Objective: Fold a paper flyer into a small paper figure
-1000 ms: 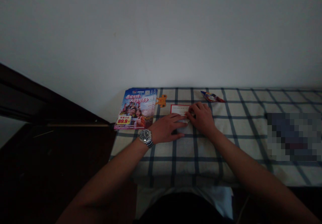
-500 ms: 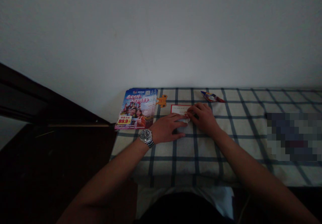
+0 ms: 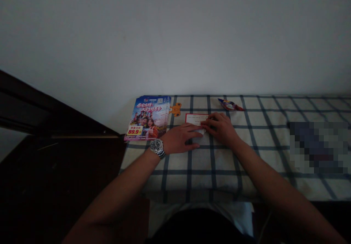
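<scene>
A small folded sheet of paper (image 3: 194, 118), white with a red border, lies on the checked cloth (image 3: 246, 163). My left hand (image 3: 179, 138), with a metal watch on its wrist, lies flat with fingers stretched out and presses on the paper's near edge. My right hand (image 3: 221, 127) has its fingers curled and pressed together on the paper's right edge. The part of the paper under both hands is hidden.
A stack of colourful flyers (image 3: 148, 118) lies at the cloth's left edge, with a small orange shape (image 3: 175, 109) beside it. A small folded colourful piece (image 3: 229, 105) lies near the wall. A blurred patch (image 3: 318, 147) is at right. Dark wooden furniture (image 3: 55, 156) stands left.
Both hands have shifted only slightly over the paper; my right hand's fingers slid a little along its edge. The paper stays where it was.
</scene>
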`<state>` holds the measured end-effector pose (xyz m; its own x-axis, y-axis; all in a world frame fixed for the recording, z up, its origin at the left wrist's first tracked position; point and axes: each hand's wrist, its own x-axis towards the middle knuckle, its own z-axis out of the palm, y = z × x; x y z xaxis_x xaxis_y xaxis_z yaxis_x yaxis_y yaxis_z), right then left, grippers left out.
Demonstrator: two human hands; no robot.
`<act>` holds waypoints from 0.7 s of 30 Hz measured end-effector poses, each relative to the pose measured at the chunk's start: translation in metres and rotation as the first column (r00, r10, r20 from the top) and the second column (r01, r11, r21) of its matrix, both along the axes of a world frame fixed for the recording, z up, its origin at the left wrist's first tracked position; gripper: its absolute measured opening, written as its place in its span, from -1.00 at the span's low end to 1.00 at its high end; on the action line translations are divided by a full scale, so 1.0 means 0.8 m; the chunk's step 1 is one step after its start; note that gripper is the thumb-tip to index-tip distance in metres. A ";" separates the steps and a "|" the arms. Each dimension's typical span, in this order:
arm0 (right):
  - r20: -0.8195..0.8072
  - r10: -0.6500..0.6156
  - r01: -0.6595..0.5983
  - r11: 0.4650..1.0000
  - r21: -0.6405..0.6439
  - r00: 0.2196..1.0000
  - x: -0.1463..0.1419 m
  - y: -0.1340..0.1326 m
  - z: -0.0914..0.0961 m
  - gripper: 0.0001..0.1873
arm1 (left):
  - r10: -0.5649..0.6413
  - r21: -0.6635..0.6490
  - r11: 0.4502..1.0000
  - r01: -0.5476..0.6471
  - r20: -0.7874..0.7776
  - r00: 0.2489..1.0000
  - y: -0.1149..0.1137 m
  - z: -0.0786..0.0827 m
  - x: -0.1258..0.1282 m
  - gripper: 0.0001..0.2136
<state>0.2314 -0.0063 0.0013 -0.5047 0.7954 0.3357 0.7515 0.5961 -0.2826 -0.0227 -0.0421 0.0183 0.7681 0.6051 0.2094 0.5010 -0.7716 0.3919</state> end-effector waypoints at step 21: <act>-0.038 0.030 -0.029 0.999 0.041 0.999 0.004 0.005 -0.010 -0.77 | 0.003 -0.007 1.000 -0.003 0.006 1.000 0.001 0.000 0.001 -0.61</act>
